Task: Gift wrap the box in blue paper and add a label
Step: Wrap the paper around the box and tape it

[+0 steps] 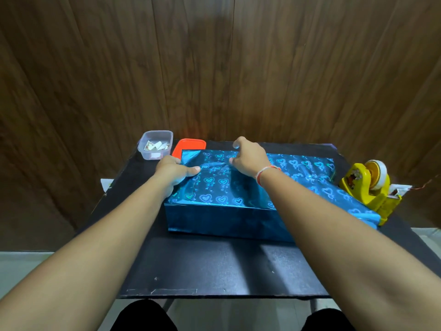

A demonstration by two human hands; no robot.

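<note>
The flat box under shiny blue heart-print foil paper sits mid-frame on the black table. The left hand lies at its left edge, thumb flat on the paper, the other fingers hidden so can't tell its grip. The right hand pinches a fold up top. Nothing's taped yet, I think, so letting go to reach the yellow tape dispenser at right could let that slippery foil spring open or crease.
</note>
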